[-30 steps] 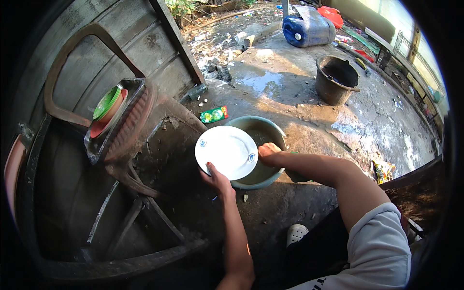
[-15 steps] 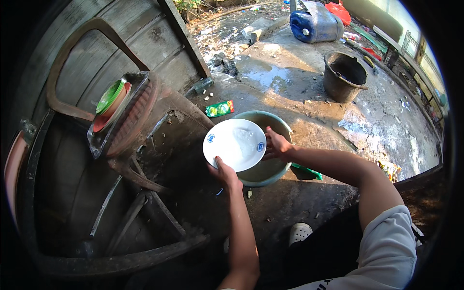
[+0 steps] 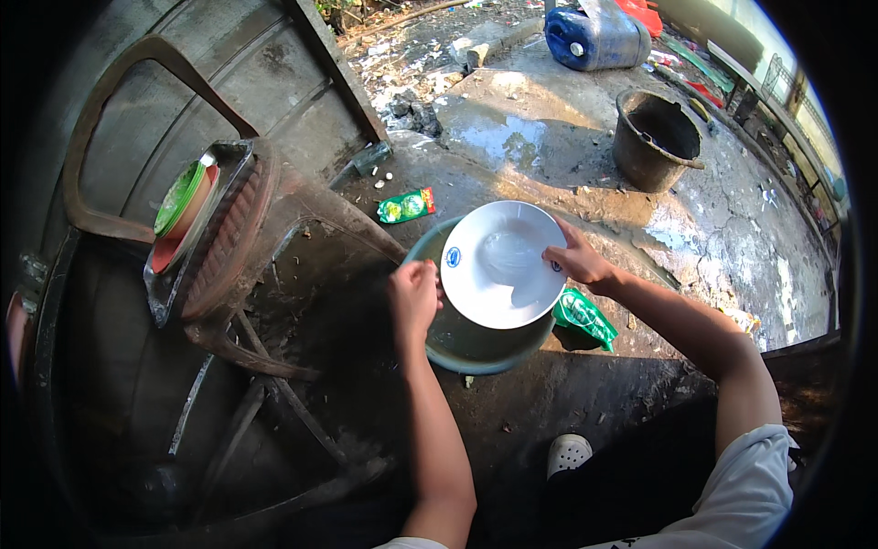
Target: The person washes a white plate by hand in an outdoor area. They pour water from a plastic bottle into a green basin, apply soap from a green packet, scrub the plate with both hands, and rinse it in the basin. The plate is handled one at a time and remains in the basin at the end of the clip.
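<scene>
A white plate [image 3: 508, 306] with small blue marks near its rim is tilted over a round basin [image 3: 476, 361] of murky water. My right hand [image 3: 581, 261] grips its right edge, thumb on the upper face and fingers behind. Wet streaks shine in the plate's middle. My left hand [image 3: 416, 297] is beside the plate's left edge, above the basin's left rim, with curled fingers. Whatever it may hold is hidden from view.
To the left, a worn brown chair [image 3: 233, 233] carries a tray [image 3: 197, 242] with stacked green and reddish dishes [image 3: 180, 199]. Green packets lie on the ground by the basin, one behind [image 3: 406, 206] and one at right [image 3: 585, 318]. Farther off are a dark bucket [image 3: 654, 146] and blue jerrycan [image 3: 599, 41].
My left hand has let go of the plate and curled up beside it. My right hand has taken hold of the plate's right edge, and the plate has moved right.
</scene>
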The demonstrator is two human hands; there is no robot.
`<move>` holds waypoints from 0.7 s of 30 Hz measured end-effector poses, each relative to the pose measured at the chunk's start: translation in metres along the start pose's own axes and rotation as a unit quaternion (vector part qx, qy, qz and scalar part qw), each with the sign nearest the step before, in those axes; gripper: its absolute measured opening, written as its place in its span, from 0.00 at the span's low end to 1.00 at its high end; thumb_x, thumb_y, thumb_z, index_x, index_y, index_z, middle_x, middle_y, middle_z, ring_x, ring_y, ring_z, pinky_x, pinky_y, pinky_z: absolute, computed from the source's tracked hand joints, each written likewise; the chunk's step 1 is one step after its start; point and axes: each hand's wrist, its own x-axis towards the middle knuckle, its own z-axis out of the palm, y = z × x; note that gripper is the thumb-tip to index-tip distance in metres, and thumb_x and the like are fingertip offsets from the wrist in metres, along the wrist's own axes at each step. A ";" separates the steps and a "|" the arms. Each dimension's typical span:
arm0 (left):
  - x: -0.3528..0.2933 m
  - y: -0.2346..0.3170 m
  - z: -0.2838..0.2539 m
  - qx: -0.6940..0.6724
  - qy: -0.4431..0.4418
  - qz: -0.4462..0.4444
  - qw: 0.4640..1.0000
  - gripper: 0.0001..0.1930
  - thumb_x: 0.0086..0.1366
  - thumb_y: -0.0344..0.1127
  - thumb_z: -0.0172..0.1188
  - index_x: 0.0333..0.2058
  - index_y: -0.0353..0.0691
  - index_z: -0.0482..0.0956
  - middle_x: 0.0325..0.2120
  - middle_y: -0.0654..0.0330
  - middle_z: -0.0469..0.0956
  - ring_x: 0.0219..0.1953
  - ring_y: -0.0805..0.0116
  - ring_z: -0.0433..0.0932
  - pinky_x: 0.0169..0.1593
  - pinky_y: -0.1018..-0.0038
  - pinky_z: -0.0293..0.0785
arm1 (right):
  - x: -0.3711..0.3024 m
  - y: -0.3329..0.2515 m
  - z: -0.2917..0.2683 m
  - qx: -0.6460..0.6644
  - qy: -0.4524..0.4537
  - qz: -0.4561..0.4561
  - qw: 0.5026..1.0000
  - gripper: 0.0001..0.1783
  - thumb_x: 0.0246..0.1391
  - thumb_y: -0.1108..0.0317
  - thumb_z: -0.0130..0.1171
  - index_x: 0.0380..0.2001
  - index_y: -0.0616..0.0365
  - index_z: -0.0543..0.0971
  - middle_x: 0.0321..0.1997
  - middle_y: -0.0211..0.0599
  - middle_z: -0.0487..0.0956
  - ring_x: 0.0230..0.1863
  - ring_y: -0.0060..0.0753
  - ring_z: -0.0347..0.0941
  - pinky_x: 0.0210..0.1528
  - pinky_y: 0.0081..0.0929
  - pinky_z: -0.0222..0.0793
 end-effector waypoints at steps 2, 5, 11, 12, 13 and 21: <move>0.056 0.020 0.000 -0.041 0.040 0.096 0.994 0.08 0.70 0.36 0.56 0.40 0.37 0.76 0.27 0.60 0.80 0.25 0.74 0.79 0.25 0.78 0.73 | -0.002 0.003 -0.003 -0.062 0.025 0.002 0.998 0.26 0.53 0.76 0.55 0.58 0.64 0.70 0.45 0.41 0.79 0.46 0.30 0.76 0.50 0.30 0.72; 0.161 0.034 0.011 -0.106 0.057 0.103 0.987 0.09 0.69 0.35 0.55 0.39 0.35 0.77 0.29 0.55 0.82 0.28 0.66 0.82 0.29 0.71 0.78 | -0.002 0.008 -0.003 -0.150 0.005 -0.049 0.987 0.25 0.53 0.74 0.54 0.56 0.67 0.69 0.45 0.55 0.79 0.49 0.44 0.78 0.52 0.38 0.72; 0.303 -0.032 0.014 0.509 0.088 -0.069 0.854 0.19 0.64 0.37 0.58 0.53 0.39 0.80 0.56 0.48 0.78 0.58 0.47 0.77 0.60 0.58 0.75 | 0.009 0.005 0.000 -0.294 0.000 -0.052 0.954 0.27 0.55 0.70 0.54 0.58 0.65 0.66 0.32 0.62 0.79 0.36 0.65 0.78 0.38 0.49 0.73; 0.320 -0.043 0.009 0.493 0.100 -0.108 0.857 0.21 0.63 0.35 0.59 0.55 0.37 0.78 0.58 0.47 0.75 0.60 0.48 0.75 0.62 0.60 0.73 | 0.010 0.004 0.000 -0.275 -0.003 -0.034 0.961 0.27 0.55 0.70 0.54 0.59 0.64 0.65 0.32 0.62 0.79 0.35 0.66 0.78 0.38 0.49 0.73; 0.335 -0.053 0.006 0.474 0.103 -0.148 0.862 0.24 0.61 0.34 0.61 0.57 0.35 0.76 0.60 0.46 0.73 0.62 0.49 0.73 0.64 0.62 0.71 | 0.010 0.003 0.001 -0.244 -0.008 -0.009 0.970 0.28 0.55 0.71 0.54 0.59 0.62 0.65 0.31 0.61 0.79 0.35 0.66 0.78 0.38 0.49 0.73; 0.370 -0.097 0.010 0.541 0.134 -0.195 0.807 0.22 0.67 0.38 0.60 0.58 0.41 0.76 0.62 0.53 0.72 0.65 0.51 0.69 0.66 0.54 0.66 | 0.011 0.004 0.012 -0.256 -0.068 0.066 0.962 0.25 0.55 0.71 0.54 0.56 0.61 0.66 0.32 0.61 0.78 0.35 0.66 0.77 0.37 0.53 0.72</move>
